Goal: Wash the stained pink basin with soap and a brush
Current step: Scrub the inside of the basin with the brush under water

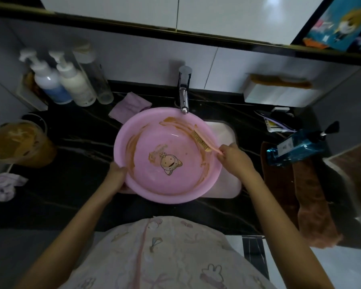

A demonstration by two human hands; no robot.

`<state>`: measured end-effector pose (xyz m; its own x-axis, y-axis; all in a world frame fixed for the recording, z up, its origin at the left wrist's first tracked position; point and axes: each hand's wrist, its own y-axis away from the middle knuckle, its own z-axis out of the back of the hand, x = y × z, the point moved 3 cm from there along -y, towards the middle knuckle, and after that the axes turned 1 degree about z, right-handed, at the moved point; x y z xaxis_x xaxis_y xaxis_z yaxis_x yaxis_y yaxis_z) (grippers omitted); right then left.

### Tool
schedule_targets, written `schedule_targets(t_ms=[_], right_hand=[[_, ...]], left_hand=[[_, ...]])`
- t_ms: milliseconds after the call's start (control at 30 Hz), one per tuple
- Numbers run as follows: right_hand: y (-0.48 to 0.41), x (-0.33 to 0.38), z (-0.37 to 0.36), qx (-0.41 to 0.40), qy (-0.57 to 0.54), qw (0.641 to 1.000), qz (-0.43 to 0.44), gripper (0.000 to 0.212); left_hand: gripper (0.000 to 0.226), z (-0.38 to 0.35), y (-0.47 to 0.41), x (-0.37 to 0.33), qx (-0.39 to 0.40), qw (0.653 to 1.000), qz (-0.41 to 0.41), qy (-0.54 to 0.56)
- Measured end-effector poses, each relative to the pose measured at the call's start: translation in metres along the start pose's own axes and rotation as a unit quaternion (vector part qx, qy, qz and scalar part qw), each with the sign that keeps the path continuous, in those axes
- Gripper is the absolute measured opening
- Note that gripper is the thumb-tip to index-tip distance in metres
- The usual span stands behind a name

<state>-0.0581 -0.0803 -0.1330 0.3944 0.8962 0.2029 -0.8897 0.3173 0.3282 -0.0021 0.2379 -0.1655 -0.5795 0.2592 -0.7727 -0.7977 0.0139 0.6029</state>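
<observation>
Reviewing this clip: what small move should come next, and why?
Probably sweep the brush along the basin wall toward the tap: its bristles sit at a brown streak, the right hand grips its handle, and the left hand steadies the rim.

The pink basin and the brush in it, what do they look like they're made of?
Pink basin: likely moulded plastic, smooth and glossy, with light glints and a printed cartoon. Brush: thin pink handle looks plastic; bristles pale tan, fibre unclear through blur.

Left hand (118,174) grips basin (154,185); right hand (234,155) grips brush (200,141).
</observation>
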Motion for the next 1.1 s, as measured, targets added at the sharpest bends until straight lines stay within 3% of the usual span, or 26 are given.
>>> schedule_targets(t_ms=[100,167,233,333,433,533,633,700,800,933,1100], right_hand=[[-0.013,0.000,0.002,0.068,-0.019,0.997,-0.016,0.026],[-0.015,0.002,-0.001,0.127,-0.141,0.981,-0.032,0.031],[-0.011,0.003,-0.005,0.150,-0.240,0.958,-0.043,0.034],[0.001,0.001,-0.012,0.151,-0.304,0.939,-0.062,0.029],[0.016,-0.004,-0.017,0.194,-0.333,0.915,-0.115,0.031],[0.034,-0.005,-0.023,0.291,-0.351,0.882,-0.124,0.033],[0.043,-0.010,-0.031,0.347,-0.331,0.871,-0.101,0.041],[0.040,-0.015,-0.030,0.328,-0.326,0.882,-0.084,0.043],[0.027,-0.016,-0.020,0.226,-0.319,0.919,-0.051,0.042],[0.015,0.004,-0.014,0.189,-0.423,0.886,-0.017,0.027],[0.007,0.007,-0.034,0.141,-0.410,0.901,-0.035,0.035]], left_hand=[[0.027,0.016,-0.015,-0.023,-0.004,0.998,-0.004,-0.069],[0.032,0.019,-0.018,-0.042,0.008,0.994,-0.008,-0.107],[0.024,0.016,-0.020,-0.060,0.027,0.989,-0.024,-0.142],[0.026,0.017,-0.021,-0.080,0.040,0.993,-0.039,-0.101],[0.017,0.018,-0.012,-0.075,0.059,0.997,0.012,0.049],[0.045,0.009,0.011,-0.041,0.058,0.998,0.036,-0.018],[0.046,-0.002,0.031,-0.013,0.041,0.999,0.014,-0.020],[0.053,-0.004,0.033,-0.016,0.041,0.998,-0.040,-0.017],[0.052,0.000,0.025,-0.049,0.042,0.989,-0.130,-0.062],[0.047,0.001,0.005,-0.106,0.001,0.981,-0.172,-0.094],[0.045,-0.003,-0.011,-0.150,-0.028,0.973,-0.204,-0.105]])
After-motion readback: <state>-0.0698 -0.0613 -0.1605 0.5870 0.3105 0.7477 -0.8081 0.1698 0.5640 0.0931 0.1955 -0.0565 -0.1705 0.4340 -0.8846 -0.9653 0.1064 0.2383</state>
